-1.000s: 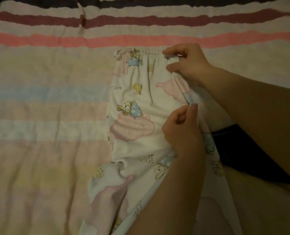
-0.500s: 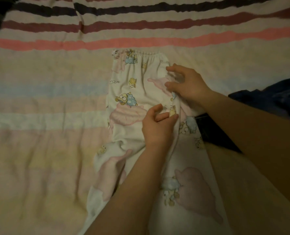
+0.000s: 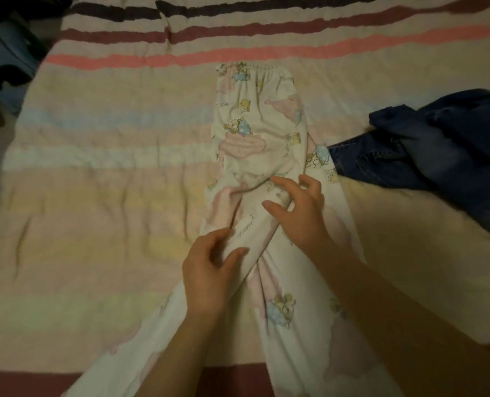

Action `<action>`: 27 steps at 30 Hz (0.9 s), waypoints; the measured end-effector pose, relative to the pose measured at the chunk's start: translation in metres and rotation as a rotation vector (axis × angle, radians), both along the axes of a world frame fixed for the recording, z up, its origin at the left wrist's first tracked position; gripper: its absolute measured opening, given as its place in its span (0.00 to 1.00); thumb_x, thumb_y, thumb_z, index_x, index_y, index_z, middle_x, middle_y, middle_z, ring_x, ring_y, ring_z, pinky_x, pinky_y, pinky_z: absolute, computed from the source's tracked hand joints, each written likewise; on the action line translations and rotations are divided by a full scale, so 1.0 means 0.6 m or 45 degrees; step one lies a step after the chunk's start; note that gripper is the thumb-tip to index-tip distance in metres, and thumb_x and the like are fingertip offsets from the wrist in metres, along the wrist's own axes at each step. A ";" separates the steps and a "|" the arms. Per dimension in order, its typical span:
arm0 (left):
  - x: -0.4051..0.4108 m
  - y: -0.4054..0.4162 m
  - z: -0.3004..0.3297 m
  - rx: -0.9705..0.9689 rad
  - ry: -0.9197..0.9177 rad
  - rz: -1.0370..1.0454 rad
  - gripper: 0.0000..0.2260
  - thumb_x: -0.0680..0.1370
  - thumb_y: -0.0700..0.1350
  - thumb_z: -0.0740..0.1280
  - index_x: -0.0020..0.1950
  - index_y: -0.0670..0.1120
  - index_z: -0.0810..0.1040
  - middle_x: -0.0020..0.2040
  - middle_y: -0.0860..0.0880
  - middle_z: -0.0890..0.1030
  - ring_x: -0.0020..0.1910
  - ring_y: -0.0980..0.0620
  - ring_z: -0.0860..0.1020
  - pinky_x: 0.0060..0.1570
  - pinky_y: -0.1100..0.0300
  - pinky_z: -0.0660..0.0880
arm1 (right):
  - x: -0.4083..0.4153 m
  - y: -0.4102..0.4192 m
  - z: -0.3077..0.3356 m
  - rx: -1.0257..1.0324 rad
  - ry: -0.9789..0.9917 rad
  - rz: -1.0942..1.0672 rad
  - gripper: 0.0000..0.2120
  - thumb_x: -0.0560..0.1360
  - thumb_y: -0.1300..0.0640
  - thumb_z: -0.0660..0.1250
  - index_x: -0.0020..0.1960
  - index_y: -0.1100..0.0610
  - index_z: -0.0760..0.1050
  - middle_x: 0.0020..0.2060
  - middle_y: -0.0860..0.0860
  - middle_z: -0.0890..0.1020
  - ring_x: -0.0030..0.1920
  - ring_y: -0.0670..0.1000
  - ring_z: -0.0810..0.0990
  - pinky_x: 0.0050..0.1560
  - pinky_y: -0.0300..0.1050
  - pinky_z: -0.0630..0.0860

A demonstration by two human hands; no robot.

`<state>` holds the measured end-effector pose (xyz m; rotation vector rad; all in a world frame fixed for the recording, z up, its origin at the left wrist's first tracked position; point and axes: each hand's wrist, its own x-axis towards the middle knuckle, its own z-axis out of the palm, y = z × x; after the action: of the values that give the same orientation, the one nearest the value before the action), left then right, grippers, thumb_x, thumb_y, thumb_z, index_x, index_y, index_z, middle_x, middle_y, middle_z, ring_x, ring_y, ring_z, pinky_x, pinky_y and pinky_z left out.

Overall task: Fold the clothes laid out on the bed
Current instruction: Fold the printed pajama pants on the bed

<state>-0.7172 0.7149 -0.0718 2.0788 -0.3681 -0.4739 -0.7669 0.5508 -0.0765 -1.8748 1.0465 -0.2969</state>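
Two hands are being laid on the pyjamas (image 3: 255,133) spread on the bed (image 3: 94,196): left hand (image 3: 209,270) fingers are curling round a fabric ridge, right hand (image 3: 301,216) fingers are spread apart, touching cloth. Jeans (image 3: 427,150) are lying rightward.

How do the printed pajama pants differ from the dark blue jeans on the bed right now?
The pajama pants are pale with a cartoon print; the jeans are plain dark blue. The pajama pants lie stretched out lengthwise; the jeans sit crumpled in a heap to their right. The left hand and right hand work on the pajama pants; nothing touches the jeans. Both rest on the striped blanket.
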 end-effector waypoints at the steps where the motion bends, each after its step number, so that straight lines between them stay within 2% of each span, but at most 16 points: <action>1: -0.002 0.021 -0.004 0.046 -0.060 0.010 0.16 0.69 0.46 0.76 0.55 0.52 0.79 0.50 0.59 0.79 0.50 0.61 0.77 0.53 0.63 0.74 | -0.002 0.016 -0.003 0.025 0.009 -0.003 0.20 0.71 0.54 0.72 0.61 0.47 0.76 0.67 0.54 0.60 0.69 0.54 0.59 0.71 0.43 0.57; 3: 0.000 0.058 -0.010 0.176 -0.168 0.001 0.17 0.69 0.50 0.75 0.56 0.51 0.79 0.52 0.54 0.78 0.52 0.55 0.76 0.54 0.55 0.73 | -0.004 0.043 -0.009 0.082 -0.006 0.007 0.19 0.71 0.54 0.72 0.61 0.46 0.76 0.65 0.54 0.60 0.68 0.54 0.61 0.69 0.39 0.58; 5: 0.005 0.088 -0.010 0.242 -0.131 -0.015 0.16 0.70 0.54 0.73 0.56 0.52 0.80 0.51 0.54 0.80 0.52 0.53 0.77 0.53 0.52 0.74 | -0.003 0.065 -0.016 0.123 -0.021 0.004 0.18 0.72 0.55 0.72 0.61 0.47 0.76 0.63 0.53 0.60 0.66 0.54 0.63 0.66 0.36 0.60; 6: 0.006 0.100 -0.007 0.229 -0.066 -0.026 0.15 0.71 0.56 0.72 0.55 0.53 0.80 0.50 0.56 0.81 0.50 0.56 0.77 0.51 0.54 0.74 | -0.002 0.074 -0.018 0.142 -0.023 -0.006 0.18 0.72 0.54 0.71 0.61 0.47 0.76 0.61 0.52 0.60 0.65 0.53 0.65 0.64 0.36 0.61; 8: 0.005 0.115 0.003 0.171 0.057 -0.034 0.10 0.70 0.55 0.73 0.49 0.55 0.81 0.46 0.58 0.82 0.46 0.62 0.78 0.45 0.63 0.73 | -0.001 0.090 -0.019 0.177 -0.029 -0.033 0.21 0.72 0.52 0.71 0.64 0.46 0.74 0.58 0.51 0.61 0.60 0.52 0.68 0.61 0.35 0.64; 10: 0.008 0.120 0.014 0.126 0.119 -0.032 0.06 0.70 0.52 0.73 0.45 0.54 0.82 0.41 0.57 0.83 0.41 0.64 0.78 0.38 0.72 0.70 | 0.000 0.100 -0.018 0.189 -0.009 -0.041 0.24 0.72 0.48 0.70 0.67 0.45 0.70 0.56 0.51 0.63 0.57 0.51 0.70 0.60 0.37 0.66; 12: 0.013 0.121 0.025 0.083 0.144 -0.017 0.03 0.71 0.49 0.74 0.41 0.52 0.83 0.38 0.55 0.83 0.36 0.62 0.78 0.34 0.73 0.69 | 0.002 0.108 -0.015 0.188 0.017 -0.041 0.26 0.72 0.46 0.70 0.68 0.45 0.68 0.56 0.52 0.63 0.57 0.52 0.69 0.59 0.37 0.65; 14: 0.016 0.121 0.033 0.067 0.162 -0.009 0.02 0.71 0.48 0.74 0.40 0.51 0.83 0.37 0.55 0.83 0.33 0.60 0.76 0.34 0.70 0.70 | 0.004 0.115 -0.010 0.164 0.024 -0.068 0.26 0.72 0.46 0.70 0.69 0.44 0.67 0.55 0.52 0.61 0.59 0.54 0.67 0.62 0.39 0.64; 18: -0.008 0.120 0.049 -0.011 0.232 -0.090 0.01 0.70 0.47 0.74 0.39 0.51 0.84 0.36 0.54 0.83 0.35 0.55 0.79 0.36 0.63 0.75 | -0.002 0.134 0.009 0.011 0.046 -0.098 0.23 0.71 0.45 0.70 0.65 0.45 0.72 0.60 0.55 0.61 0.63 0.58 0.61 0.68 0.51 0.62; 20: -0.032 0.112 0.053 -0.047 0.304 -0.149 0.02 0.70 0.47 0.74 0.38 0.50 0.84 0.36 0.53 0.84 0.38 0.53 0.81 0.40 0.58 0.77 | -0.014 0.142 0.017 0.001 0.015 -0.084 0.23 0.69 0.45 0.72 0.63 0.46 0.74 0.60 0.55 0.61 0.63 0.57 0.62 0.67 0.50 0.63; 23: -0.068 0.095 0.044 -0.067 0.375 -0.207 0.03 0.70 0.47 0.74 0.38 0.49 0.83 0.36 0.51 0.84 0.38 0.51 0.81 0.42 0.54 0.77 | -0.038 0.145 0.022 -0.018 0.008 -0.077 0.25 0.68 0.50 0.75 0.64 0.48 0.74 0.54 0.52 0.64 0.56 0.51 0.68 0.59 0.38 0.67; 25: -0.093 0.081 0.036 -0.120 0.491 -0.165 0.05 0.70 0.47 0.74 0.37 0.48 0.81 0.34 0.50 0.82 0.34 0.50 0.79 0.39 0.52 0.75 | -0.058 0.143 0.021 -0.075 0.062 -0.076 0.25 0.68 0.57 0.74 0.64 0.50 0.74 0.52 0.51 0.69 0.51 0.50 0.72 0.54 0.39 0.70; 27: -0.118 0.068 0.027 -0.153 0.549 -0.131 0.07 0.70 0.47 0.75 0.37 0.47 0.80 0.32 0.48 0.81 0.32 0.50 0.76 0.37 0.50 0.75 | -0.078 0.135 0.019 -0.138 0.069 -0.101 0.24 0.69 0.65 0.70 0.63 0.53 0.75 0.51 0.53 0.76 0.51 0.52 0.76 0.53 0.44 0.73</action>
<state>-0.7881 0.7556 -0.0557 1.7875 -0.2402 -0.9182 -0.8138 0.6319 -0.0648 -1.9504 1.1640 -0.3569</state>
